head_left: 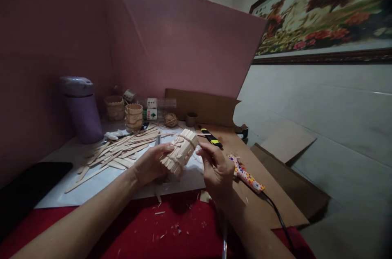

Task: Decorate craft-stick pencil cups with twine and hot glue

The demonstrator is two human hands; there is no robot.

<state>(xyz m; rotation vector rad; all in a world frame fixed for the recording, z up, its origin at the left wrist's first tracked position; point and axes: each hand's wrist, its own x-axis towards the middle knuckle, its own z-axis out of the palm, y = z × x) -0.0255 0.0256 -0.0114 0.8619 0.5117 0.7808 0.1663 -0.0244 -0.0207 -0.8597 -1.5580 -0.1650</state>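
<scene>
A small cup-like piece built of wooden craft sticks (183, 149), with twine bands around it, is tilted in front of me. My left hand (152, 163) grips it from the left, thumb on top. At its right side is my right hand (217, 169), fingers pinched together close to the twine; whatever lies between the fingertips is hidden. A thin pale strip (203, 134) shows just above those fingers; I cannot tell whether it is held. Loose craft sticks (122, 151) lie spread on white paper to the left.
Two stick cups (134, 117), a twine ball (170, 120) and a purple bottle (82, 112) stand behind. A black-and-yellow cutter (210, 136) and a patterned glue gun (247, 175) with a cord lie on cardboard at right. Wood scraps litter the red cloth (147, 230).
</scene>
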